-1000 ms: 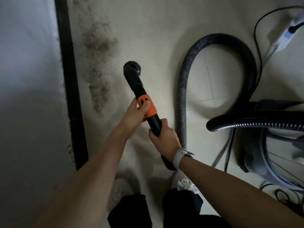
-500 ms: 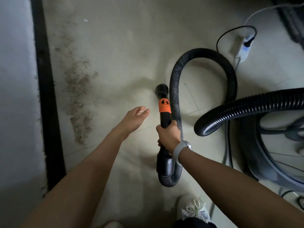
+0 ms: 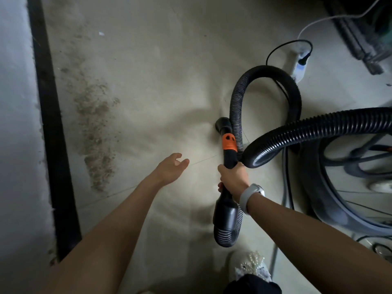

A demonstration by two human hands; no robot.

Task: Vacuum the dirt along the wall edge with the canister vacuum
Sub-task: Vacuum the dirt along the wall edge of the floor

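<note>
Clearly little is done: the dirt (image 3: 95, 128) lies unvacuumed well left of the right fingers (image 3: 230, 177) grasping the nozzle (image 3: 228, 143), the left hand (image 3: 169, 169) released.

Left arm reached forward, bare; left hand (image 3: 170, 169) hung free, palm turned inward, fingers loosely curved, holding nothing. Right arm extended; right hand (image 3: 234, 179) wrapped around black vacuum wand (image 3: 230, 158); white wristband (image 3: 249, 197) on wrist.

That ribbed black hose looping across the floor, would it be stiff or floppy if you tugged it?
Probably floppy: the hose already bends in a tight loop. Its ribbed wall likely resists kinking. Pulled by the wand in the right hand, it would likely drag and swing.
</note>
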